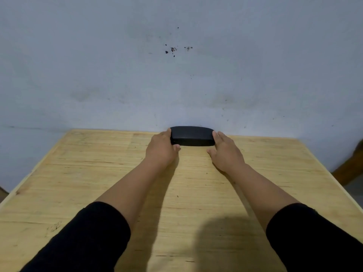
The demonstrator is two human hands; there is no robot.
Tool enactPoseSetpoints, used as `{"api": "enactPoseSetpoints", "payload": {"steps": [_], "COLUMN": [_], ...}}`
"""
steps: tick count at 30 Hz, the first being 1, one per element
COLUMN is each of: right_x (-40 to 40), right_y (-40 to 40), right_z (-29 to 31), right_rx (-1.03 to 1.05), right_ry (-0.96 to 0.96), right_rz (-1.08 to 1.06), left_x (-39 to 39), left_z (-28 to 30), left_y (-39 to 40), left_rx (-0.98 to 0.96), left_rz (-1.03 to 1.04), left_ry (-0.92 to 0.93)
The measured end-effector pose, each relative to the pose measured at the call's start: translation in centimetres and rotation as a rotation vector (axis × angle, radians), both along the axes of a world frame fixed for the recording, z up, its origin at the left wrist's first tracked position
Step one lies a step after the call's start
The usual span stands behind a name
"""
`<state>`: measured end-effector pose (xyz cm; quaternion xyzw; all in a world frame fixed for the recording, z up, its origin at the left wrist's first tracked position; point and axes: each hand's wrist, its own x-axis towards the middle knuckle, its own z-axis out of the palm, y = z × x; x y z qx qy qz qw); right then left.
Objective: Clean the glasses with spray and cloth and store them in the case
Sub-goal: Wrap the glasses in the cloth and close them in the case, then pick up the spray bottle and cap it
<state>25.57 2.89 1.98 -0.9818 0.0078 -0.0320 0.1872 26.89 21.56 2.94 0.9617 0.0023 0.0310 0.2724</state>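
A black glasses case lies closed at the far edge of the wooden table, against the wall. My left hand grips the case's left end, thumb in front and fingers curled over the top. My right hand rests against the right end with its fingers extended along the side. No glasses, spray bottle or cloth are visible.
A pale blue-grey wall with dark specks rises right behind the table. A brown wooden object shows past the table's right edge. Black sleeves cover both upper forearms.
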Motion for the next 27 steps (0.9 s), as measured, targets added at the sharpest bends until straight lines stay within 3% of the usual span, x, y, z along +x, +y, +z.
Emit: {"api": "enactPoseSetpoints", "payload": {"steps": [3,16,27], "right_x": [-0.9,-7.1,-14.4], "right_y": [0.0,0.3,-2.5], "right_z": [0.3,4.7,10.0], "right_rx": [-0.058,-0.141,-0.224], "right_ry": [0.036,-0.149,-0.269], "right_rz": [-0.012,0.024,-0.014], "left_x": [-1.1,-6.5,-12.9], "left_z": [0.5,5.1,9.8], "left_y": [-0.5,-0.7,-3.9], "left_rx": [0.041,0.25,0.303], "left_rz": [0.007,-0.076,-0.203], "left_ry": [-0.018,-0.13,-0.365]}}
